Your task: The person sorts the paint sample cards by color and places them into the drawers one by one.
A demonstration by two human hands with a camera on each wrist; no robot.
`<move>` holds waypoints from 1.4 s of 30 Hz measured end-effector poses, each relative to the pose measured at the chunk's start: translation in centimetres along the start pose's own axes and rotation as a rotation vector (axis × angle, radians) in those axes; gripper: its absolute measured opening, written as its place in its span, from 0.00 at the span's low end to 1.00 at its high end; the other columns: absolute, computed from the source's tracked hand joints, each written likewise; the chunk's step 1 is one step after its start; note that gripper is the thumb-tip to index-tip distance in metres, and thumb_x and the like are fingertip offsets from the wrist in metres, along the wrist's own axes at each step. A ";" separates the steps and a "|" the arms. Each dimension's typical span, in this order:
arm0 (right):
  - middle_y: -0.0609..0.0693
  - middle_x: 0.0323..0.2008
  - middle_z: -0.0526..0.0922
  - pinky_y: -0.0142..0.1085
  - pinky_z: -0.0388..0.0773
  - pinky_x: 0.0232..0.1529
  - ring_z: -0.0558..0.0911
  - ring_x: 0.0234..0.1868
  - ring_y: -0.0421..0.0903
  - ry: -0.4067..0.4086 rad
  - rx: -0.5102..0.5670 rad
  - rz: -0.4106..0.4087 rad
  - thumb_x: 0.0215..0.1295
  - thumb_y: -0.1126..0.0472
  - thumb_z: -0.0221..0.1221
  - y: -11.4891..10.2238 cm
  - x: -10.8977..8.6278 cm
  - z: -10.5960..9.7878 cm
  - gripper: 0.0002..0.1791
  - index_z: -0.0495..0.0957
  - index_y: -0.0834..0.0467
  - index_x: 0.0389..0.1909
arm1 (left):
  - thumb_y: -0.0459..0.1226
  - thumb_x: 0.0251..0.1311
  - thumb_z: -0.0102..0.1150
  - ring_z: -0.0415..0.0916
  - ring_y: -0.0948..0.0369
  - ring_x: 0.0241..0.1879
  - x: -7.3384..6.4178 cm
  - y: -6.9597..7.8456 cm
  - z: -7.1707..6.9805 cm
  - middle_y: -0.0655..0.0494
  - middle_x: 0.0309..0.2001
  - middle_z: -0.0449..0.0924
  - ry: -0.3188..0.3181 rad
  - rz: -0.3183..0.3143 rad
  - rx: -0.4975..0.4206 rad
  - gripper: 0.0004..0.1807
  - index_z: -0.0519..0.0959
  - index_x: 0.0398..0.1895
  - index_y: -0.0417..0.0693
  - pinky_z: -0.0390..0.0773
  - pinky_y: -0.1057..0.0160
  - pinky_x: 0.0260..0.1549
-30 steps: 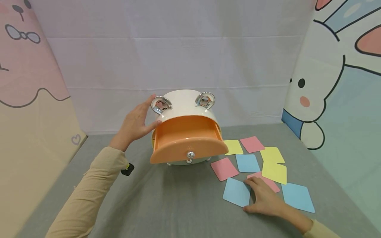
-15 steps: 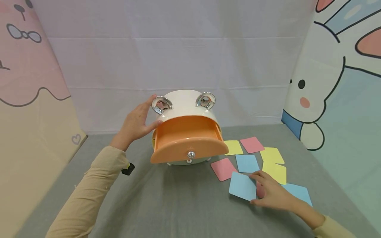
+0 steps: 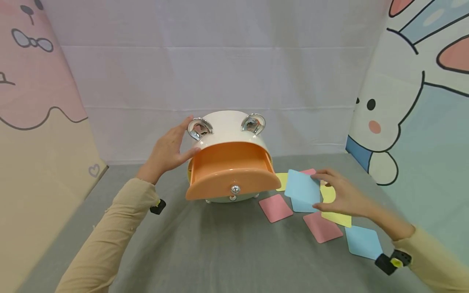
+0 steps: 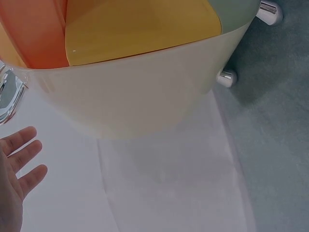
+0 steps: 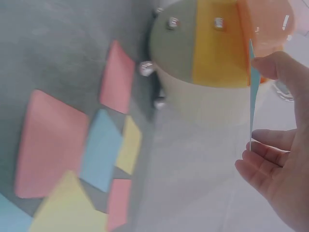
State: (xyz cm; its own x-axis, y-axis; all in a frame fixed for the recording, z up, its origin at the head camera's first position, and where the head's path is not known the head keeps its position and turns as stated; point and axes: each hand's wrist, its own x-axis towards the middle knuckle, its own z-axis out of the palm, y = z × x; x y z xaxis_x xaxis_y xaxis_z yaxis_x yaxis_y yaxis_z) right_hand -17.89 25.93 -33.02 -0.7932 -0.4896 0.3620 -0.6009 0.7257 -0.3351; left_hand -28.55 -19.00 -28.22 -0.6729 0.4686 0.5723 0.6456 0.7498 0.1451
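In the head view a small white rounded drawer box (image 3: 227, 124) with chrome ear-like rings stands mid-table. Its orange top drawer (image 3: 223, 185) is pulled out, and no contents show inside. My left hand (image 3: 165, 152) rests against the box's upper left side, thumb near the drawer opening; the left wrist view shows spread, fairly straight fingers (image 4: 24, 157). My right hand (image 3: 346, 195) pinches a square light-blue card (image 3: 302, 188) by its right edge, raised above the other cards. Edge-on, that card (image 5: 254, 101) appears between thumb and fingers in the right wrist view.
Pink cards (image 3: 276, 208), yellow cards (image 3: 338, 219) and blue cards (image 3: 362, 242) lie on the grey tabletop right of the box. Some are partly covered by the raised card and right hand. Printed cloth (image 3: 414, 134) hangs at the sides, white cloth (image 3: 234, 61) behind.
My right hand has lifted the blue card from the front of the spread and carried it away from me, over the other cards. The left hand and box stay put.
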 end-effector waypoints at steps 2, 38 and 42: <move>0.55 0.48 0.69 0.45 0.77 0.39 0.71 0.45 0.49 0.012 0.010 -0.031 0.38 0.59 0.72 -0.2 1.2 -1.2 0.36 0.70 0.67 0.51 | 0.55 0.54 0.54 0.66 0.44 0.55 0.0 0.0 0.0 0.45 0.63 0.63 0.000 0.005 0.000 0.45 0.46 0.71 0.53 0.69 0.44 0.47; 0.57 0.57 0.67 0.48 0.66 0.55 0.65 0.58 0.51 -0.113 0.113 -0.207 0.43 0.56 0.69 -6.1 12.7 -2.4 0.38 0.69 0.68 0.56 | 0.56 0.54 0.55 0.64 0.45 0.57 0.1 0.2 -0.1 0.44 0.62 0.64 -0.028 -0.040 0.005 0.46 0.44 0.72 0.56 0.68 0.43 0.47; 0.57 0.57 0.67 0.47 0.66 0.55 0.66 0.58 0.51 -0.136 0.128 -0.218 0.44 0.57 0.68 -6.4 12.9 -2.2 0.38 0.69 0.68 0.57 | 0.55 0.54 0.55 0.64 0.45 0.57 0.0 0.2 -0.2 0.44 0.62 0.64 -0.030 -0.041 0.004 0.46 0.44 0.72 0.56 0.68 0.43 0.48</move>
State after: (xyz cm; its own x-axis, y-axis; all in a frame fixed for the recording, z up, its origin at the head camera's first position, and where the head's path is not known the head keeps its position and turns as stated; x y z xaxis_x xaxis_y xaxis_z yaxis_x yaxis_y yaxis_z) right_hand -24.12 16.03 -24.32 -0.6451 -0.6936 0.3206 -0.7591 0.5339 -0.3724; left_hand -28.36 -18.90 -28.03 -0.7093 0.4516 0.5412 0.6160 0.7704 0.1646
